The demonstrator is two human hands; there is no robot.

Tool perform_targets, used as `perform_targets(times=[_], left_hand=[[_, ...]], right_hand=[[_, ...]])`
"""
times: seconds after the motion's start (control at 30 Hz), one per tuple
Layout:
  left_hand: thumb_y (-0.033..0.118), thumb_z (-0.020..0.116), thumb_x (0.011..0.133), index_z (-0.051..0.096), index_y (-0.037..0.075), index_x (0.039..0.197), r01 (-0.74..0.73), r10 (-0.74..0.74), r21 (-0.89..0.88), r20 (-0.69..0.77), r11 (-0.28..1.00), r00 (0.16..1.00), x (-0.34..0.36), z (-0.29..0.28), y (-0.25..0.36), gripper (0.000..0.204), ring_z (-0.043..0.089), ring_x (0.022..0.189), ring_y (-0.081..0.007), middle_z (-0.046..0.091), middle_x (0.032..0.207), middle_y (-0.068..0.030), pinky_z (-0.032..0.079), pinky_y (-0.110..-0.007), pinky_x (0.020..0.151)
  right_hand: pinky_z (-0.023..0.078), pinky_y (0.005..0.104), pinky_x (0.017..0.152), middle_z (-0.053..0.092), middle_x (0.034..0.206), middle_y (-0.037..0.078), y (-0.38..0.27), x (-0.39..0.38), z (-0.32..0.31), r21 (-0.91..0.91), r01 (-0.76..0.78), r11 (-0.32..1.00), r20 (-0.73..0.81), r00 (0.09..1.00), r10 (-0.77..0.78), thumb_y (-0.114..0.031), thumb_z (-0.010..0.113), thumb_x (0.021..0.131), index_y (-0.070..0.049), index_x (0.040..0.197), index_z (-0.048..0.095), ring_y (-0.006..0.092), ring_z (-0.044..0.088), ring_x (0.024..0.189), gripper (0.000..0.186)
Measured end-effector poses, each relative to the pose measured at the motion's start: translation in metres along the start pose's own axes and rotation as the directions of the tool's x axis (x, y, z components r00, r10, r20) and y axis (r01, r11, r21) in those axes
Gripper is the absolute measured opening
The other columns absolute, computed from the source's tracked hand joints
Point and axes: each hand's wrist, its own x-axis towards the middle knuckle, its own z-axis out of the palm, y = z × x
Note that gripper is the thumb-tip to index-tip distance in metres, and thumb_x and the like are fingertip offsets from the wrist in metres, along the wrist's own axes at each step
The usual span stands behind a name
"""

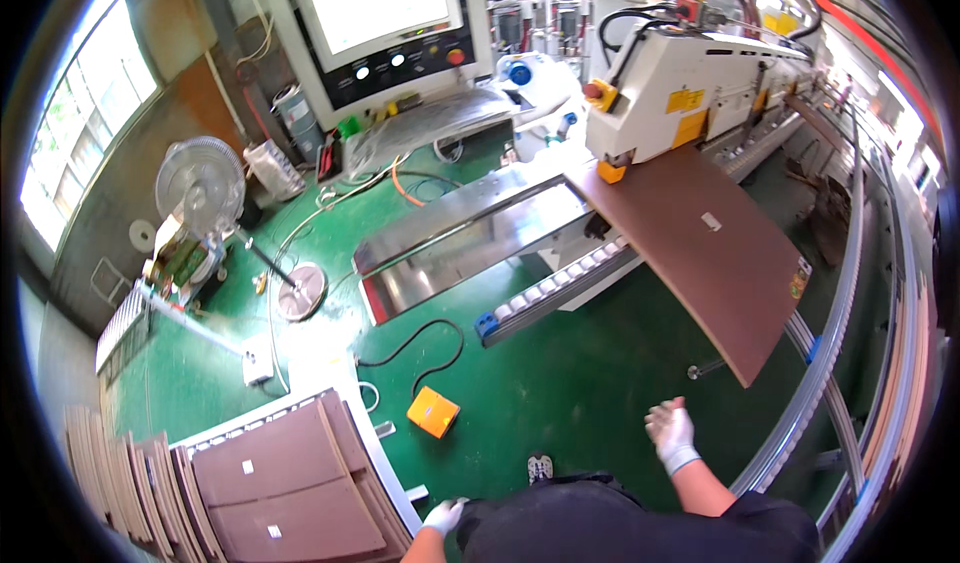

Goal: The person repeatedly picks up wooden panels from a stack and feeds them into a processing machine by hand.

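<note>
In the head view, held the white-gloved right hand [672,433] out above the green floor [560,383], near the lowest corner of a large brown panel [690,263] but apart from it, with nothing in the grasp. Had the fingers of this hand loosely bent and slightly parted. Held the white-gloved left hand [445,516] low beside the dark shirt [620,523], near a stack of brown panels [280,473]. Could not tell the spread of its fingers at so small a size. Saw the large brown panel lying slantwise, with its far end under the head of a white machine [680,93], a white label [711,222] on its face and a colourful sticker [800,278] by the right corner. Saw a strip of white rollers [565,281] reaching out on its left and a long metal rail [812,388] curving past its right. Noticed an orange box [433,412] with a black cable on the floor, near one shoe [540,467], and a standing fan [200,185] farther left.
</note>
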Motion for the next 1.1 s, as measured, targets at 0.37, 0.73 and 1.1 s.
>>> perform_targets(times=[0.37, 0.73, 1.1], left_hand=[[0.041, 0.042, 0.097, 0.064, -0.005, 0.110, 0.047, -0.320, -0.501, -0.475, 0.864, 0.820, -0.095, 0.072, -0.189, 0.053, 0.054, 0.113, -0.0442, 0.061, 0.114, -0.0303, 0.043, -0.046, 0.098], [0.049, 0.047, 0.097, 0.058, 0.005, 0.103, -0.143, -0.622, -0.947, 0.072, -0.289, 0.780, -0.011, 0.110, -0.270, 0.046, 0.052, 0.056, -0.0233, 0.057, 0.078, -0.0071, 0.040, -0.040, 0.046], [0.071, 0.040, 0.090, 0.058, 0.015, 0.112, -0.159, -0.495, -0.722, 0.280, -0.673, 0.823, -0.010, 0.045, -0.230, 0.062, 0.061, 0.079, -0.0185, 0.063, 0.097, -0.0018, 0.050, -0.031, 0.060]], right_hand=[[0.048, 0.0421, 0.092, 0.036, 0.149, 0.023, 0.115, -0.024, 0.118, -0.501, -0.417, 0.758, 0.265, 0.760, 0.593, -0.058, 0.037, 0.098, 0.001, 0.145, 0.032, 0.0356, 0.047, 0.128, 0.075], [0.036, 0.0352, 0.106, 0.020, 0.160, 0.010, 0.086, -0.080, 0.186, -0.556, -0.297, 0.776, 0.127, 0.892, 0.433, -0.051, 0.036, 0.100, -0.006, 0.152, 0.023, 0.0265, 0.025, 0.145, 0.069], [0.044, 0.0431, 0.098, 0.034, 0.151, 0.020, 0.155, -0.157, 0.170, -0.731, -0.358, 0.581, 0.026, 0.836, 0.548, -0.049, 0.047, 0.098, 0.001, 0.145, 0.032, 0.0350, 0.047, 0.126, 0.070]])
